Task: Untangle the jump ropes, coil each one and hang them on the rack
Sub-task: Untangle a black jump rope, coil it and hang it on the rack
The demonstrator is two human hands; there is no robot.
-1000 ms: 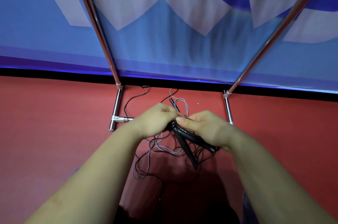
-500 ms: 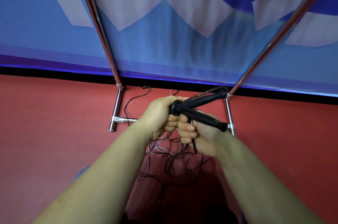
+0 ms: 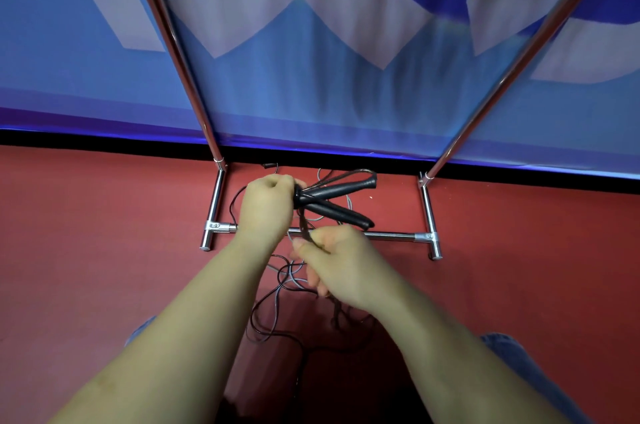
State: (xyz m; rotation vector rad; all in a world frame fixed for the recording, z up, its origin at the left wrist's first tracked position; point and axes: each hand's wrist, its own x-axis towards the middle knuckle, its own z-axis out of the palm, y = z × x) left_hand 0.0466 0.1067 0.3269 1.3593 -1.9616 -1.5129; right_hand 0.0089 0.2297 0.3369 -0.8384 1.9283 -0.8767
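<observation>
While the tangle of thin black and grey cords lies on the red floor between the chrome feet of the rack, untangling and first coiling of one jump rope looks to be the step in hand, with nothing hung yet as far as the view reaches (top rail out of sight). Left hand: curled tight round the butt ends of two black handles, which splay out to the right in a V above the rack's low crossbar. Right hand: just below, fingers curled and pinching a dark bundle of cord strands that runs up to the handles and trails down past the wrist to the floor. Grey cord looped through the black one under both hands, so not yet free. Next move, by judgement: draw the black cord out in steady pulls through the right hand, lay each length into even loops beside the handles, and stop to pick apart any crossing with the grey cord rather than tug it tighter. Hanging only after that, and the second rope to follow.
</observation>
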